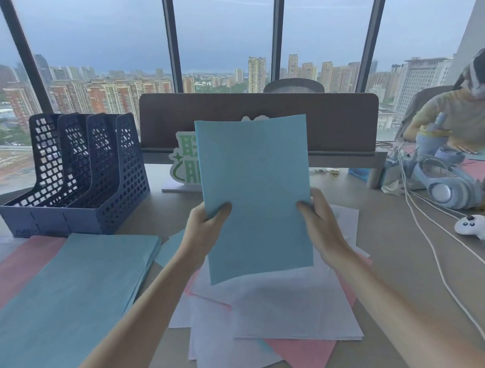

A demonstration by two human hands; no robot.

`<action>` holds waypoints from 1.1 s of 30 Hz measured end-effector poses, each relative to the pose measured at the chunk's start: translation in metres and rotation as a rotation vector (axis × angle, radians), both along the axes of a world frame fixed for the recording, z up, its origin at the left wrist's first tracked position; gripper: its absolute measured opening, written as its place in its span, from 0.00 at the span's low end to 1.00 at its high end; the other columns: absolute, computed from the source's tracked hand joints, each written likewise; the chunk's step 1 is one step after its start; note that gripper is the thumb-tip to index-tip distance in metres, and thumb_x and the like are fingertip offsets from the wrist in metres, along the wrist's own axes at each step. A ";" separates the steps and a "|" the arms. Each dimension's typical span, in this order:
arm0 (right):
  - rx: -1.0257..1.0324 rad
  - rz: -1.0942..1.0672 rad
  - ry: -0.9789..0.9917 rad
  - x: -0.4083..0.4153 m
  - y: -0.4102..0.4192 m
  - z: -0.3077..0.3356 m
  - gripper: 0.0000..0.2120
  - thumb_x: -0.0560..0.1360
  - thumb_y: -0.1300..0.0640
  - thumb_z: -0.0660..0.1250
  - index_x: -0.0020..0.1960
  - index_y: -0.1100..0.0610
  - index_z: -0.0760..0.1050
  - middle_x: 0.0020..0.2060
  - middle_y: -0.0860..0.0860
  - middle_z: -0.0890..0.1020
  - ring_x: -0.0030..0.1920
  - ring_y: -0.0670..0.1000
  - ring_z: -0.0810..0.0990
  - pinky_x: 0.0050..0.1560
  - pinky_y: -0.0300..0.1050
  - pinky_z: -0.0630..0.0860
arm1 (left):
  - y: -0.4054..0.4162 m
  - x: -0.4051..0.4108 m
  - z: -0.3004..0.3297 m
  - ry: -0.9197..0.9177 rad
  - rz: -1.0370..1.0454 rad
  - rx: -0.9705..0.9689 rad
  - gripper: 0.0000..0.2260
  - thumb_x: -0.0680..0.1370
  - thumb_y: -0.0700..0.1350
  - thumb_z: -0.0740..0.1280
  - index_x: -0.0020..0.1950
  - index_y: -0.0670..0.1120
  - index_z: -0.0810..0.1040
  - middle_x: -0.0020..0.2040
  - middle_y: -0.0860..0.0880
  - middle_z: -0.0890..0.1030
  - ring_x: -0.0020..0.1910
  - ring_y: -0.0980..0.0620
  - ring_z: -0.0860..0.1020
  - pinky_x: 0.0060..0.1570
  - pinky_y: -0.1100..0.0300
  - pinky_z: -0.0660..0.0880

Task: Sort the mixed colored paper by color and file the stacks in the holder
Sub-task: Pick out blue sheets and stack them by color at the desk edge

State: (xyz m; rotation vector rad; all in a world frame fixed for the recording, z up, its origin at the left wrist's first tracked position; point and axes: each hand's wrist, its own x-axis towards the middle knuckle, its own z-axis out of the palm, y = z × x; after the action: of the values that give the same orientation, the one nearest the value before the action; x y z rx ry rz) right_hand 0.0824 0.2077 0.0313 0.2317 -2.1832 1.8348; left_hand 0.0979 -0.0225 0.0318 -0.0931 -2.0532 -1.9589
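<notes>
Paper lies in three groups on the desk (392,259). Nearest, a loose mixed pile (263,313) of white and pink sheets spreads at centre; a blue stack (61,299) rests to its left, partly covering a pink stack (16,268). Above the pile, a blue sheet (255,194) is held upright: the left hand (207,227) and right hand (321,221) pinch its side edges, thumbs in front. Farther left stands the holder (81,173), its slots holding no paper; a partition (259,118) rises behind.

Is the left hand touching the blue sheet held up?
Touching. The head view shows the left hand pinching the blue sheet's left edge, thumb on its front.
</notes>
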 end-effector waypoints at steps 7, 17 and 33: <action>-0.048 0.085 -0.157 -0.003 -0.073 0.031 0.13 0.72 0.61 0.60 0.52 0.51 0.79 0.48 0.57 0.85 0.46 0.57 0.83 0.49 0.52 0.79 | -0.080 0.013 0.034 -0.126 0.197 -0.009 0.08 0.71 0.47 0.62 0.44 0.44 0.73 0.40 0.43 0.74 0.38 0.47 0.73 0.40 0.53 0.70; 0.189 0.538 -0.336 0.019 -0.198 -0.006 0.24 0.72 0.72 0.69 0.63 0.54 0.73 0.46 0.61 0.82 0.39 0.57 0.84 0.39 0.49 0.83 | -0.234 0.086 0.026 -0.431 0.433 -0.375 0.02 0.72 0.37 0.70 0.40 0.43 0.79 0.35 0.46 0.81 0.32 0.49 0.79 0.38 0.58 0.78; 0.477 0.690 -0.323 0.052 -0.271 -0.040 0.07 0.75 0.63 0.72 0.53 0.60 0.79 0.42 0.54 0.82 0.32 0.50 0.81 0.32 0.41 0.79 | -0.307 0.125 -0.021 -0.503 0.567 -0.519 0.05 0.74 0.37 0.72 0.48 0.45 0.80 0.38 0.43 0.79 0.33 0.47 0.76 0.41 0.57 0.76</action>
State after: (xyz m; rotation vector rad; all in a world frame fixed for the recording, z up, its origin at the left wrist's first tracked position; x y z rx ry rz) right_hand 0.1347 -0.0629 -0.0090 0.9473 -3.0267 1.6831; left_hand 0.2225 -0.3293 0.0104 0.8502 -2.4759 -1.1529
